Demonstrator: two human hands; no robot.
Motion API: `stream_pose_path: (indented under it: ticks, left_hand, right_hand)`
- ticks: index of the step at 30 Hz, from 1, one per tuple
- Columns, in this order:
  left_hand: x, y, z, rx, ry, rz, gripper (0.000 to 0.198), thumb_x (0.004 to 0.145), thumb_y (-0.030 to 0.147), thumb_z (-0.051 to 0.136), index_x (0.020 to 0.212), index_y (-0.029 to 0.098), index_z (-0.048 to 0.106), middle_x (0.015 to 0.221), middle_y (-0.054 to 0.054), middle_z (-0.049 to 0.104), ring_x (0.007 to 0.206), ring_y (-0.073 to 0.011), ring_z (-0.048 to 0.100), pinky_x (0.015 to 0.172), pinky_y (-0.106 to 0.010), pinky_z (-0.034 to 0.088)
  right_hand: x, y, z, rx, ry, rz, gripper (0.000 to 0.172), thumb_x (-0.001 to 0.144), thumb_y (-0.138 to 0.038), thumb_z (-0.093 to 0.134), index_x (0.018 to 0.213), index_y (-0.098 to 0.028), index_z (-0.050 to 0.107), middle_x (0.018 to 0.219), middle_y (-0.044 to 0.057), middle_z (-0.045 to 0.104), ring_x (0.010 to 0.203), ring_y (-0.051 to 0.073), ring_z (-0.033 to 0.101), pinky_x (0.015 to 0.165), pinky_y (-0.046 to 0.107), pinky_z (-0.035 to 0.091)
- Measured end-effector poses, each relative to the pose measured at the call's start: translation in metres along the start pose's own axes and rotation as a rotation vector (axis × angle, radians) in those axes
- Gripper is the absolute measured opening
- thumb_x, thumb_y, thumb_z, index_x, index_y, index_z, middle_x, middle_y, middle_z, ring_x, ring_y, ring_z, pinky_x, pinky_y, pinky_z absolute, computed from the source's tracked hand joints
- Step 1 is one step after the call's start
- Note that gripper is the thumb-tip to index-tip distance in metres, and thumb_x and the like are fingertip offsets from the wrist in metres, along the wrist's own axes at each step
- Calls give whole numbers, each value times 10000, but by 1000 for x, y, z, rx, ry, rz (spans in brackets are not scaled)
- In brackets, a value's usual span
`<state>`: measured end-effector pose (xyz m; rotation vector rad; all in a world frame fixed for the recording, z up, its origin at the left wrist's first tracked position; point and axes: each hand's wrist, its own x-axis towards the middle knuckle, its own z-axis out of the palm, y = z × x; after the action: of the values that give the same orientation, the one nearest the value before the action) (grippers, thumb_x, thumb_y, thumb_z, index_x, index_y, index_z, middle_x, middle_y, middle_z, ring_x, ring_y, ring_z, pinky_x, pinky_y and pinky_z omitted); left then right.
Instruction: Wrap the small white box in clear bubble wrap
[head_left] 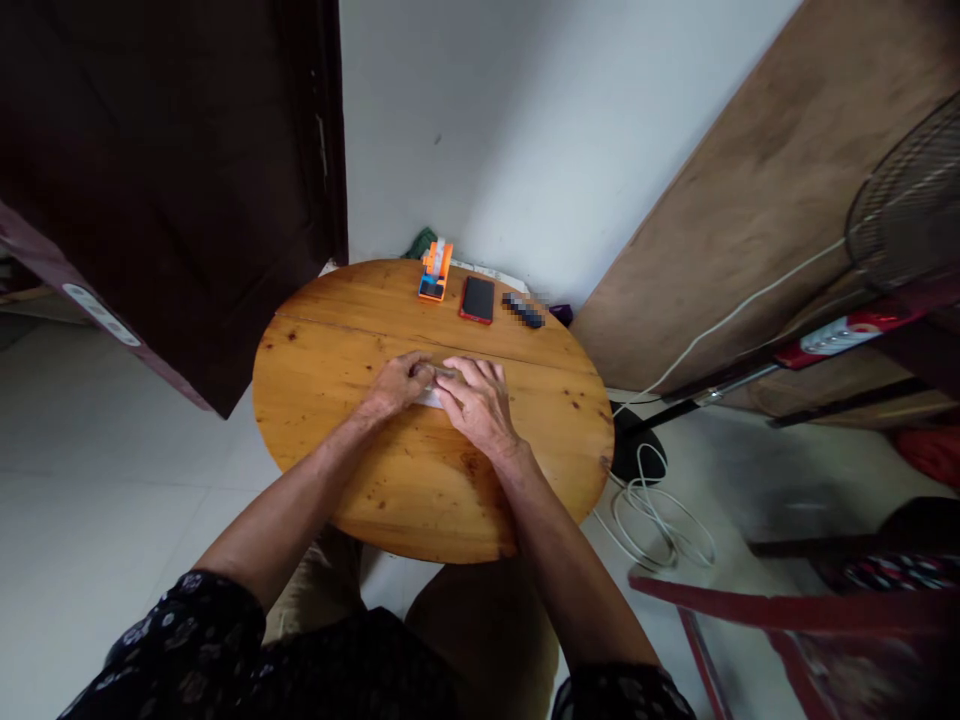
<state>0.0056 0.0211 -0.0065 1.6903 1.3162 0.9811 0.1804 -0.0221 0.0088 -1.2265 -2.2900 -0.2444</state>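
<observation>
The left hand (399,386) and right hand (478,402) meet, fingers bent, both grasping a small white piece (430,398) just above or on the round wooden counter (420,510). It lies between the fingertips, neither hand clearly nearer; covering fingers leave its long axis uncertain. Beyond, toward the wall, sit an orange holder (437,262) and red-edged phone (478,299).

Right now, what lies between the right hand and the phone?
Only bare wooden tabletop between the right hand and the phone; the head view shows it.
</observation>
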Motion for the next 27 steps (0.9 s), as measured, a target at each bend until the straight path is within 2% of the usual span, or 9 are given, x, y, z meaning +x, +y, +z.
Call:
stream_pose_path:
  ticks: [4, 7, 10, 12, 15, 17, 20, 24, 27]
  left_hand:
    - [-2, 1, -2, 100, 62, -16, 384, 797, 320, 662, 1143, 170, 736, 923, -68, 741, 848, -220, 649, 831, -303, 501]
    - [-2, -2, -2, 101, 51, -4, 406, 825, 352, 641, 1170, 153, 718, 916, -79, 734, 844, -222, 649, 812, -306, 504]
    - [2, -6, -2, -6, 87, -12, 385, 857, 372, 596, 1152, 149, 702, 937, -83, 728, 887, -223, 653, 822, -306, 504]
    - [7, -9, -4, -140, 161, -95, 342, 851, 344, 581, 1117, 157, 689, 963, -80, 723, 910, -214, 654, 796, -290, 503]
    - [15, -13, -11, -408, 231, -300, 299, 808, 289, 573, 1076, 177, 644, 945, -64, 715, 828, -173, 653, 656, -243, 475]
    - [17, -14, -17, -568, 237, -370, 283, 764, 273, 584, 1032, 185, 615, 901, -48, 704, 752, -140, 643, 603, -219, 444]
    - [17, -14, -22, -663, 226, -358, 279, 687, 279, 628, 948, 186, 595, 833, -23, 680, 691, -117, 628, 601, -217, 431]
    - [13, -12, -20, -591, 189, -346, 291, 654, 298, 666, 915, 185, 603, 741, -5, 650, 624, -122, 602, 539, -216, 374]
    - [10, -10, -18, -549, 166, -364, 307, 664, 310, 695, 932, 185, 615, 665, 6, 634, 515, -108, 538, 479, -214, 295]
  right_hand:
    - [1, -6, 5, 84, -1, 28, 213, 957, -304, 568, 1015, -272, 770, 1253, 81, 681, 1152, 275, 546, 983, 464, 366]
    - [0, -5, 9, 272, 121, 134, 188, 926, -333, 601, 846, -265, 756, 1185, 67, 705, 1100, 259, 594, 998, 455, 395]
    - [0, 7, 12, 549, 390, 371, 222, 902, -392, 591, 780, -242, 701, 1112, 75, 714, 1069, 244, 626, 984, 420, 443]
    - [0, 20, 16, 728, 514, 586, 224, 863, -435, 600, 828, -229, 680, 1081, 80, 718, 1051, 241, 633, 934, 395, 471]
    - [0, 37, 22, 928, 556, 915, 310, 766, -502, 634, 896, -222, 659, 1043, 66, 726, 1025, 234, 643, 833, 345, 492]
    - [0, 42, 26, 1030, 564, 1051, 352, 703, -516, 650, 900, -224, 647, 1063, 59, 726, 1024, 229, 657, 783, 314, 494]
    - [0, 41, 29, 1099, 539, 1072, 370, 667, -519, 651, 895, -228, 637, 1125, 65, 717, 1031, 228, 668, 739, 294, 497]
    - [0, 33, 27, 1056, 443, 958, 326, 695, -486, 645, 907, -239, 654, 1153, 59, 715, 1050, 222, 650, 737, 295, 495]
    - [0, 28, 25, 1054, 447, 926, 299, 687, -462, 667, 886, -239, 680, 1154, 58, 718, 1049, 225, 641, 747, 304, 488]
